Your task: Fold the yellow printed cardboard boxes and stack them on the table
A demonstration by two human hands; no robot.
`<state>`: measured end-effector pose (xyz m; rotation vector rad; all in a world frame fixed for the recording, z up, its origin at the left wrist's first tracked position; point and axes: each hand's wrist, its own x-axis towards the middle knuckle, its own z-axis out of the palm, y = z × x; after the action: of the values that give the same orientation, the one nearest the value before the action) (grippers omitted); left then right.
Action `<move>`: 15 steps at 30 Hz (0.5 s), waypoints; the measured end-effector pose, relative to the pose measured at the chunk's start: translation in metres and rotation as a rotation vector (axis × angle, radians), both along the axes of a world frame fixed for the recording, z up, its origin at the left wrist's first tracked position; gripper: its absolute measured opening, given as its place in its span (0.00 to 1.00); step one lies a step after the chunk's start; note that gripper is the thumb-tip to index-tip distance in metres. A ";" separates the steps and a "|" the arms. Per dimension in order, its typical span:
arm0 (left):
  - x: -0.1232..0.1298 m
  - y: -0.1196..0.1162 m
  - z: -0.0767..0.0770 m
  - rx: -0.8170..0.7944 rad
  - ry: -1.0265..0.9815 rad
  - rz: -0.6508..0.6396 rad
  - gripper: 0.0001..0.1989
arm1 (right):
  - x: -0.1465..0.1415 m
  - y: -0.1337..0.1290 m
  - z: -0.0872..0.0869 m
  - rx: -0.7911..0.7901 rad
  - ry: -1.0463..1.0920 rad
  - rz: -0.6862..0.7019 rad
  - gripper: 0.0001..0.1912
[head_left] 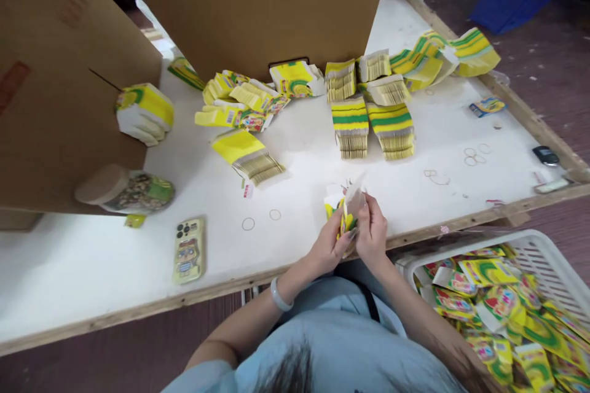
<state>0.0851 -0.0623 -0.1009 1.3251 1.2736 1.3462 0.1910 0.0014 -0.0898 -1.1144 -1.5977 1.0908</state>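
Both of my hands are together at the table's front edge. My left hand [328,242] has its fingers closed around a small yellow printed carton [349,221], partly covered by the fingers. On the carton's other side, my right hand [372,232] pinches its upright whitish flap [354,196]. Another white and yellow piece shows just behind my left fingers; whether it belongs to the same carton I cannot tell. Beyond the hands stand bundles of flat yellow-green cartons [350,120]. One more flat bundle [237,146] lies to the left.
A white basket [548,252] of filled-looking yellow packs sits at the lower right. Large cardboard boxes [258,6] stand behind and at left. A phone [189,250], a lidded jar [138,190] and loose rubber bands [248,223] lie on the white table [295,270].
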 end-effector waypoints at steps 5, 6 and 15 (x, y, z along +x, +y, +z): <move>0.000 0.000 0.004 -0.306 -0.291 0.093 0.35 | 0.005 0.003 0.002 -0.183 0.135 -0.088 0.23; 0.002 -0.001 0.004 -0.343 -0.357 0.103 0.36 | 0.005 0.002 0.001 -0.201 0.156 -0.100 0.24; 0.008 -0.031 0.006 -0.247 -0.359 0.155 0.44 | 0.023 -0.028 -0.008 -0.258 0.238 0.002 0.23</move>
<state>0.0930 -0.0934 -0.0949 0.7873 1.2606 1.4055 0.2137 -0.0267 -0.0981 -1.1010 -1.2988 1.4054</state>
